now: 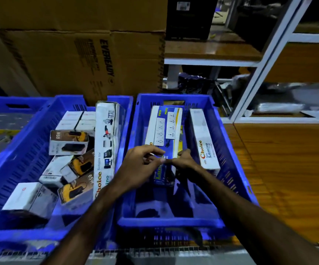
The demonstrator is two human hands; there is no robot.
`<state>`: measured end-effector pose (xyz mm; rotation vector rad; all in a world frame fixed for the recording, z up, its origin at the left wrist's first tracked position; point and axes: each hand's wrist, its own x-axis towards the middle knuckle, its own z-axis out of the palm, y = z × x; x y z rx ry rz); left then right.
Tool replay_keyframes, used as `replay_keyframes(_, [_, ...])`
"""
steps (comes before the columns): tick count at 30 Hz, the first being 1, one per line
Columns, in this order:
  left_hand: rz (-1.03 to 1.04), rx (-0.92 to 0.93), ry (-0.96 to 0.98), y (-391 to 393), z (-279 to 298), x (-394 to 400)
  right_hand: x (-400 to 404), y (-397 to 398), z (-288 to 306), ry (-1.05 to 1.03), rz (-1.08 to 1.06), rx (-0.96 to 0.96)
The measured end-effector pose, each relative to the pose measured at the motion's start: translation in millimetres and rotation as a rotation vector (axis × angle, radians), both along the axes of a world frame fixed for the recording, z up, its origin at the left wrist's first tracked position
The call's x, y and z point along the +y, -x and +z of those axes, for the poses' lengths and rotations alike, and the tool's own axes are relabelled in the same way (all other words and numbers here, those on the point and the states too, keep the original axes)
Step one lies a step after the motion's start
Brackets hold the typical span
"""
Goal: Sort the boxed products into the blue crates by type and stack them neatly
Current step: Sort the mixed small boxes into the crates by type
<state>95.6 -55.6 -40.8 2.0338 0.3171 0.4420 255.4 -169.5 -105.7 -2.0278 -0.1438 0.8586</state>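
Note:
Two blue crates stand side by side. The right crate (231,150) holds a long power-strip box (164,127) lying flat and a white "Choice" box (204,138) on edge against its right wall. Both my hands meet at the near end of the power-strip box: my left hand (141,165) with fingers curled over its front, my right hand (183,161) gripping its right near corner. The left crate (21,155) contains several small white and yellow 65W charger boxes (68,142) in a loose jumble, plus a long "Choice" box (107,146) leaning along its right wall.
Large brown Eveready cartons (89,60) are stacked behind the left crate. A white metal shelf frame (265,60) with wooden boards rises at the back right. A wooden surface (288,169) lies right of the crates. Another blue crate (11,106) sits at the far left.

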Motion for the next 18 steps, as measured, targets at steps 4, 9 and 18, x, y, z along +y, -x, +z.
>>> replay_keyframes(4, [0.008, 0.006, 0.072, -2.1, -1.6, 0.3, 7.2, -8.4, 1.5, -0.008, -0.004, 0.004])
replay_keyframes(9, [-0.002, -0.002, 0.145, 1.1, -0.7, 2.0, 6.2, -11.7, 7.1, -0.049, 0.099, 0.025])
replay_keyframes(18, [0.153, -0.226, 0.254, 15.5, 14.1, 4.3, -71.1, 14.8, 61.0, 0.187, 0.485, -0.332])
